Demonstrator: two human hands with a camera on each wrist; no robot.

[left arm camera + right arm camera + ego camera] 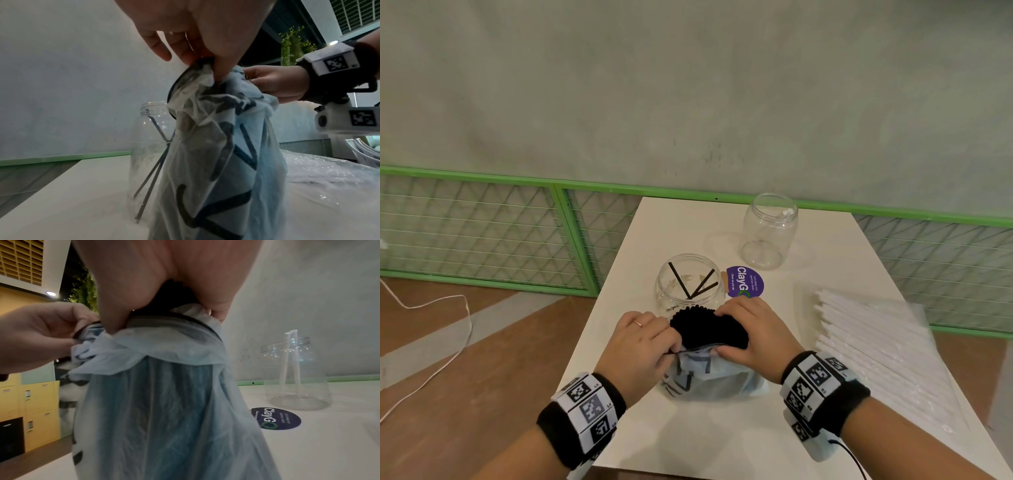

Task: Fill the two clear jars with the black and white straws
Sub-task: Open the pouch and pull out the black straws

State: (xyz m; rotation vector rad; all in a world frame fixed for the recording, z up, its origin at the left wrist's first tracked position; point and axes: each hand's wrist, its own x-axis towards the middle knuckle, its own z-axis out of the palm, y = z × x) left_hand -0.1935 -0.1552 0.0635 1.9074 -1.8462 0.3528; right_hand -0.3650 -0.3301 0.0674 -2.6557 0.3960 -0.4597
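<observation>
One white table against a grey wall.

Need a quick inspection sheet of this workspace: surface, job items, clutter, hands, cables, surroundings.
Surface: white table.
Job's things: near jar holds three black straws; far jar holds white straws; bag upright with black straw bundle at its mouth; white straw pack lies right.
Clutter: purple sticker.
Hands: left hand pinches bag rim; right hand grips bundle and rim.
Cables: white cable on floor; black lead at right wristband.
Surroundings: green mesh fence, grey wall.
</observation>
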